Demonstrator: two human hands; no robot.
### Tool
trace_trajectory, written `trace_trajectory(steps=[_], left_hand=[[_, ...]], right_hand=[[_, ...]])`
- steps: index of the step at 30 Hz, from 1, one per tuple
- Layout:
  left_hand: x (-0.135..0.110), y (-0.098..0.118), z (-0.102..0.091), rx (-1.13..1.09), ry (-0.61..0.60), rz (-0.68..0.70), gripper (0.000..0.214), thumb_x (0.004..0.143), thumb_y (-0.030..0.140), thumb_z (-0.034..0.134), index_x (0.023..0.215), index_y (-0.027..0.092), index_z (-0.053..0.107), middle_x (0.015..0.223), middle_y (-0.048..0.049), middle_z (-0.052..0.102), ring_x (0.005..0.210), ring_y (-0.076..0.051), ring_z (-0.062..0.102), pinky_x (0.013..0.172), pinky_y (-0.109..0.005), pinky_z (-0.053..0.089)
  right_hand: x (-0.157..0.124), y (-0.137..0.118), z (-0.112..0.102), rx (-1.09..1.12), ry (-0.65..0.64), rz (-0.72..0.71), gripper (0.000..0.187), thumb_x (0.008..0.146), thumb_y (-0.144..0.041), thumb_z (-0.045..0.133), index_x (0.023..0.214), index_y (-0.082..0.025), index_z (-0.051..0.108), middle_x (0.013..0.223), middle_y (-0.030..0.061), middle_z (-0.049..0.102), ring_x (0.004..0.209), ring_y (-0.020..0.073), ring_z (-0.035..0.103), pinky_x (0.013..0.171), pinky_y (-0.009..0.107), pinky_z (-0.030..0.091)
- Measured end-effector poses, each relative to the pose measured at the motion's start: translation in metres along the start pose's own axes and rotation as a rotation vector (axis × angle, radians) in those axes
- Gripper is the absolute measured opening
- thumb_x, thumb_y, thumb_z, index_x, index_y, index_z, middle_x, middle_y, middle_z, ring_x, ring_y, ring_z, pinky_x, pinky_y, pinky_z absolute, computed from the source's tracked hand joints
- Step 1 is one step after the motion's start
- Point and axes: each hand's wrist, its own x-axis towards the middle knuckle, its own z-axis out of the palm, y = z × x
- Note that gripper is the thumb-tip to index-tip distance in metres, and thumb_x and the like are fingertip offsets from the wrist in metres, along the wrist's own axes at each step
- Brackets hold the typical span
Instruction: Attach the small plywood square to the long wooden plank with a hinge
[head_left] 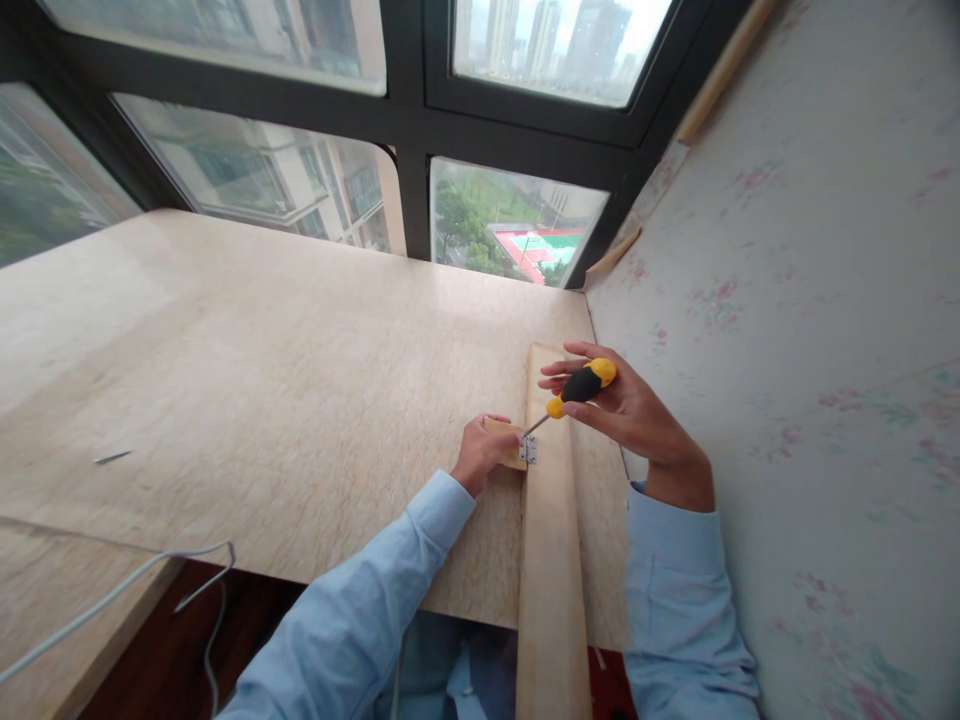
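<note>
My right hand holds a yellow and black screwdriver by its handle, with some fingers stretched out past it. The shaft slants down and left to a small metal hinge. That hinge lies across the joint between a long wooden plank and a short wooden block. My left hand grips the short block, its fingertips close by the hinge. Whether the screwdriver's tip sits in a screw is too small to tell.
The beige stone-patterned sill carries the plank, whose near end juts past the front edge. A thin metal bit lies at left. A white cable hangs over the lower-left edge. A papered wall rises close on the right; windows stand behind.
</note>
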Motion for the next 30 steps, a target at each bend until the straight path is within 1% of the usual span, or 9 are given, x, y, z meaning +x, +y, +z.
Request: trace_trajectory(steps=[2, 6, 8, 11, 15, 19, 23, 25, 30], left_hand=[[0.0, 0.0, 0.0, -0.006, -0.008, -0.008, 0.038, 0.052, 0.0, 0.074, 0.085, 0.014, 0.06, 0.067, -0.0001, 0.066, 0.058, -0.015, 0.062, 0.054, -0.025, 0.05], [0.001, 0.0, 0.0, 0.005, 0.0, -0.017, 0.038, 0.053, 0.001, 0.075, 0.086, 0.013, 0.061, 0.066, 0.0004, 0.065, 0.056, -0.014, 0.061, 0.052, -0.023, 0.048], [0.001, 0.0, 0.0, 0.015, 0.001, -0.021, 0.038, 0.053, 0.0, 0.075, 0.085, 0.013, 0.061, 0.066, 0.0006, 0.065, 0.056, -0.013, 0.06, 0.051, -0.023, 0.048], [0.001, 0.001, 0.0, 0.022, -0.007, -0.026, 0.037, 0.054, 0.0, 0.075, 0.085, 0.013, 0.06, 0.065, 0.0008, 0.065, 0.056, -0.013, 0.06, 0.052, -0.023, 0.048], [0.002, 0.001, 0.0, 0.019, -0.014, -0.025, 0.036, 0.055, 0.0, 0.074, 0.085, 0.014, 0.06, 0.065, 0.0008, 0.065, 0.057, -0.014, 0.06, 0.053, -0.023, 0.049], [0.003, -0.001, 0.0, 0.021, -0.012, -0.018, 0.037, 0.054, 0.001, 0.075, 0.086, 0.014, 0.06, 0.067, 0.0001, 0.066, 0.059, -0.015, 0.062, 0.055, -0.025, 0.049], [0.004, -0.002, 0.0, 0.042, 0.0, -0.026, 0.037, 0.054, 0.002, 0.075, 0.086, 0.015, 0.061, 0.068, 0.0009, 0.066, 0.061, -0.016, 0.063, 0.056, -0.025, 0.049], [0.004, -0.001, 0.0, 0.047, 0.0, -0.024, 0.037, 0.054, 0.002, 0.075, 0.085, 0.016, 0.061, 0.068, 0.0009, 0.066, 0.062, -0.016, 0.063, 0.056, -0.025, 0.049], [0.003, -0.001, -0.001, 0.033, -0.015, -0.024, 0.037, 0.055, 0.002, 0.074, 0.086, 0.016, 0.059, 0.067, 0.0016, 0.066, 0.059, -0.015, 0.062, 0.054, -0.025, 0.05]], right_hand=[[0.003, 0.002, 0.001, -0.127, 0.14, 0.032, 0.054, 0.07, -0.053, 0.084, 0.107, -0.025, 0.056, 0.098, 0.0048, 0.07, 0.091, 0.0249, 0.07, 0.08, 0.04, 0.06], [0.013, 0.011, 0.003, -0.5, 0.471, 0.099, 0.063, 0.05, -0.061, 0.09, 0.079, -0.024, 0.049, 0.068, -0.0034, 0.058, 0.07, 0.0208, 0.062, 0.066, 0.034, 0.055], [0.014, 0.016, 0.002, -0.463, 0.428, 0.12, 0.062, 0.052, -0.061, 0.089, 0.084, -0.024, 0.05, 0.072, -0.003, 0.06, 0.073, 0.0212, 0.063, 0.069, 0.035, 0.056], [0.009, 0.019, -0.001, -0.183, 0.186, 0.06, 0.065, 0.066, -0.055, 0.086, 0.113, -0.027, 0.051, 0.109, 0.0042, 0.067, 0.103, 0.0242, 0.066, 0.088, 0.04, 0.057], [0.0, 0.014, -0.007, 0.047, -0.015, -0.031, 0.065, 0.082, -0.042, 0.077, 0.136, -0.035, 0.041, 0.143, 0.0072, 0.052, 0.132, 0.0242, 0.053, 0.109, 0.046, 0.048], [0.001, 0.009, -0.006, 0.0, 0.026, -0.005, 0.052, 0.078, -0.046, 0.08, 0.12, -0.028, 0.054, 0.118, 0.0072, 0.066, 0.108, 0.0262, 0.068, 0.094, 0.046, 0.058], [0.009, 0.014, -0.001, -0.313, 0.284, 0.006, 0.061, 0.055, -0.055, 0.091, 0.096, -0.024, 0.058, 0.092, 0.0025, 0.065, 0.084, 0.0237, 0.068, 0.079, 0.041, 0.061], [0.01, 0.017, 0.001, -0.368, 0.309, -0.001, 0.064, 0.056, -0.056, 0.09, 0.102, -0.025, 0.058, 0.097, 0.0029, 0.064, 0.089, 0.0237, 0.066, 0.085, 0.042, 0.059], [0.003, 0.012, -0.004, -0.05, 0.065, -0.06, 0.071, 0.078, -0.048, 0.079, 0.137, -0.034, 0.043, 0.132, 0.0074, 0.057, 0.127, 0.0255, 0.056, 0.105, 0.046, 0.051]])
